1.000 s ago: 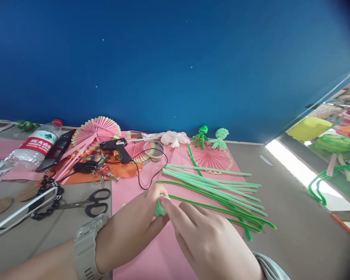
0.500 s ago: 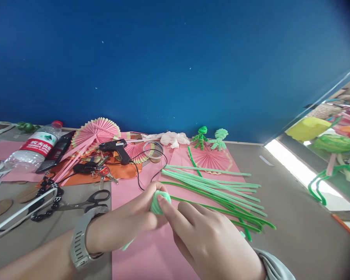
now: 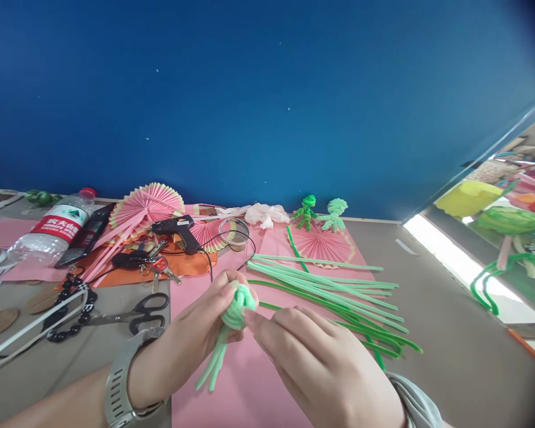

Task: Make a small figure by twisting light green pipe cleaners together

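Your work sits above the pink paper [image 3: 267,389], whose left edge runs toward you beneath your left forearm. Past that edge the scissors [image 3: 147,312] lie on the counter [image 3: 455,333], handles near your watch [image 3: 120,380], so room is tighter on that side. Pink surface shows between your forearms, giving space toward you. Just beyond your right hand [image 3: 321,356], loose pipe cleaners [image 3: 330,285] spread across the paper, some passing its right edge; farther right, bare counter stretches out. The blue wall [image 3: 267,101] closes off the back, well apart from your hands.

The pale green ball [image 3: 234,312] is between your hands, its coiled top facing up. Two tails [image 3: 217,359] leave its underside, so the long axis slants from the ball down to the lower left, toward you, with the tips slightly parted. Your left hand [image 3: 205,315] pinches the ball between thumb and fingers. Your right hand's fingers are bent, one fingertip against the ball's right side; whether they grip a strand, you cannot tell.
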A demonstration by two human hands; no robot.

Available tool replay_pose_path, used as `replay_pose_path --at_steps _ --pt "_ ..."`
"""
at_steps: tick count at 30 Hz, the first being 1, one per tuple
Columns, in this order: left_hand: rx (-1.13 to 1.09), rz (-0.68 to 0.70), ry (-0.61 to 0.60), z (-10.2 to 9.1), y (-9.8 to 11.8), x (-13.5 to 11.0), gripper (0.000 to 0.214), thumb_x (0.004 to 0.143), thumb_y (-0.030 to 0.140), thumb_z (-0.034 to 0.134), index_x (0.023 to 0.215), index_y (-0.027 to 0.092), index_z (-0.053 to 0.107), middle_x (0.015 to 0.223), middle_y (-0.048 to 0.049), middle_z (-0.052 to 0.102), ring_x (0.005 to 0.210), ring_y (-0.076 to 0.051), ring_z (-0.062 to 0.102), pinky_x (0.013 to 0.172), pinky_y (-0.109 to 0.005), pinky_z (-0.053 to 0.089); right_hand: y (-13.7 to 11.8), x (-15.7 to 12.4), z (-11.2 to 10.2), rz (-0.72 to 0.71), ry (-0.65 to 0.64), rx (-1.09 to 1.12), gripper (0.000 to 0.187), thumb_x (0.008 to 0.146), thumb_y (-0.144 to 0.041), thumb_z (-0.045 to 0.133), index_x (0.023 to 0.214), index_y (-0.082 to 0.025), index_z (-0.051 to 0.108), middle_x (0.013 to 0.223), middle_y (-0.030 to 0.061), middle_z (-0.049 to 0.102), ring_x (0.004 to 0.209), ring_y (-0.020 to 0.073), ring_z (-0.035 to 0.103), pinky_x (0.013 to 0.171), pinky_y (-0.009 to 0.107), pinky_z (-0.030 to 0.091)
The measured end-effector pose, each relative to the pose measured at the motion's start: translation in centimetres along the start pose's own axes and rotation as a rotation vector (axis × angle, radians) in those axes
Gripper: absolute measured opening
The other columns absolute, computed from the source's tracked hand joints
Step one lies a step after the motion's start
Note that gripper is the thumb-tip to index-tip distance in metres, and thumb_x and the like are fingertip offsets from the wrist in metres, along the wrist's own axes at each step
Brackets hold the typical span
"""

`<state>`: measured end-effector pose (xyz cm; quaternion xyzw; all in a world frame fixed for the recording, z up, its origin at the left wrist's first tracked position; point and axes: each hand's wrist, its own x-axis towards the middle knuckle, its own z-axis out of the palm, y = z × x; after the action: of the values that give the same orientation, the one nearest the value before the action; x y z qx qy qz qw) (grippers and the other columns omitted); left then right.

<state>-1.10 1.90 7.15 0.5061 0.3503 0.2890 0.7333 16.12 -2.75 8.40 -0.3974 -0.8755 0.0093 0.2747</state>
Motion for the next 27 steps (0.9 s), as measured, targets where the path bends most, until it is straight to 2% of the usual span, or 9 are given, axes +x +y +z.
replay_pose_path --at_steps 2,5,8,10,13,16,21,24,27 --pt "-0.019 0.019 0.002 0.1 0.4 -0.2 0.021 0.091 0.036 0.022 0.083 0.024 0.038 0.073 0.0010 0.036 0.066 -0.013 0.039 0.064 -0.027 0.042 0.2 0.0 -0.2 0.042 0.028 0.150 0.020 0.086 -0.010 0.043 0.102 -0.015 0.053 0.080 0.0031 0.062 0.066 0.0121 0.055 0.059 0.022 0.045" --pt "-0.005 0.079 -0.072 0.0 0.7 -0.6 0.024 0.090 0.041 0.022 0.082 0.023 0.037 0.076 0.0005 0.036 0.065 -0.013 0.035 0.062 -0.026 0.038 0.5 0.4 -0.5 0.153 0.004 0.386 0.014 0.084 -0.009 0.046 0.092 -0.018 0.053 0.076 -0.0001 0.059 0.063 0.0087 0.053 0.059 0.018 0.043" --pt "0.135 0.189 -0.172 -0.2 0.5 -1.1 0.030 0.082 0.053 0.040 0.086 0.023 0.038 0.079 0.0011 0.035 0.066 -0.013 0.033 0.060 -0.025 0.034 0.9 0.8 -1.0 0.260 -0.093 0.548 0.011 0.085 -0.011 0.048 0.084 -0.021 0.053 0.077 -0.0031 0.059 0.065 0.0058 0.053 0.060 0.013 0.042" --pt "0.292 0.209 -0.186 -0.3 0.3 -1.2 0.027 0.079 0.047 0.050 0.088 0.025 0.037 0.079 0.0019 0.034 0.068 -0.013 0.034 0.061 -0.025 0.034 1.1 0.9 -1.3 0.299 -0.163 0.597 0.010 0.086 -0.014 0.050 0.082 -0.022 0.054 0.078 -0.0049 0.060 0.068 0.0051 0.054 0.061 0.012 0.041" --pt "0.561 0.188 -0.154 -0.4 0.1 -1.4 0.014 0.084 0.034 0.047 0.089 0.026 0.037 0.080 0.0019 0.037 0.073 -0.014 0.038 0.066 -0.026 0.035 1.6 0.8 -1.6 0.380 -0.258 0.535 0.006 0.084 -0.019 0.053 0.079 -0.022 0.054 0.072 -0.0070 0.060 0.062 0.0054 0.052 0.056 0.014 0.039" --pt "0.783 0.163 -0.146 -0.4 0.3 -1.5 0.013 0.084 0.034 0.044 0.090 0.025 0.037 0.080 0.0011 0.041 0.072 -0.015 0.041 0.065 -0.027 0.036 2.2 0.9 -2.1 0.474 -0.331 0.361 0.012 0.080 -0.026 0.058 0.071 -0.021 0.051 0.061 -0.0077 0.055 0.051 0.0063 0.044 0.046 0.017 0.031" --pt "0.954 0.059 -0.186 0.0 0.9 -1.6 0.013 0.084 0.033 0.039 0.092 0.024 0.037 0.072 0.0020 0.046 0.057 -0.014 0.042 0.056 -0.026 0.035 3.1 1.2 -3.4 0.480 -0.469 0.343 0.009 0.081 -0.024 0.055 0.073 -0.023 0.054 0.063 -0.0083 0.054 0.053 0.0063 0.044 0.047 0.017 0.030" --pt "1.035 0.002 -0.182 0.7 1.1 -1.6 0.013 0.083 0.031 0.040 0.093 0.024 0.038 0.071 0.0022 0.050 0.055 -0.015 0.047 0.052 -0.025 0.033 3.3 1.1 -3.7 0.524 -0.461 0.323 0.007 0.080 -0.021 0.055 0.074 -0.024 0.054 0.067 -0.0086 0.055 0.056 0.0067 0.045 0.049 0.017 0.030" --pt "1.153 -0.028 -0.135 1.5 0.6 -1.6 0.016 0.082 0.028 0.040 0.097 0.024 0.040 0.079 -0.0014 0.057 0.067 -0.020 0.055 0.052 -0.026 0.033 3.0 0.9 -3.2 0.528 -0.418 0.287 0.010 0.078 -0.015 0.053 0.071 -0.023 0.052 0.064 -0.0087 0.054 0.054 0.0070 0.044 0.049 0.018 0.029"
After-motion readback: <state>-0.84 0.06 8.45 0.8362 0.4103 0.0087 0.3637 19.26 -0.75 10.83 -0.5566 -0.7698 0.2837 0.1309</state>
